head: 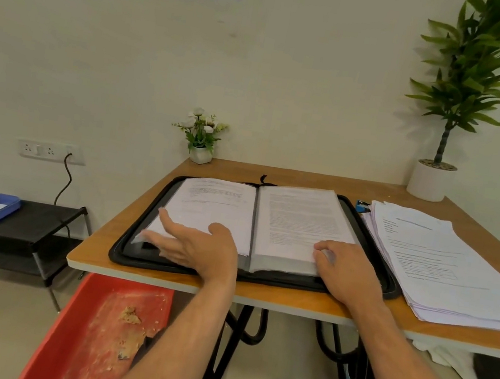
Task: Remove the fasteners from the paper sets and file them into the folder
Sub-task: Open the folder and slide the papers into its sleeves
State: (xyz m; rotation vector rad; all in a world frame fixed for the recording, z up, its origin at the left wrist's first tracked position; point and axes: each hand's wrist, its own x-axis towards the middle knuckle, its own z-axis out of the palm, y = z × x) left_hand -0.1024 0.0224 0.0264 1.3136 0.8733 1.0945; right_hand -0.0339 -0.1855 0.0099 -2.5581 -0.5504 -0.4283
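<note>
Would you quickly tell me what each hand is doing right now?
Left hand: open, resting flat on the folder's left page.
Right hand: fingers curled on the right pages' lower edge.

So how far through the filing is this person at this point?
Partly done: the open zip folder already holds printed sheets in sleeves on both sides. In hand: the left hand lies flat on the left page, and the right hand fingers the right sleeve's lower edge. Left: a thick paper stack waits beside the folder; whether fasteners remain cannot be seen.

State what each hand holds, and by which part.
Left hand holds nothing; it rests flat on the folder's left page. Right hand curls its fingers over the lower edge of the right-hand sleeves.
</note>
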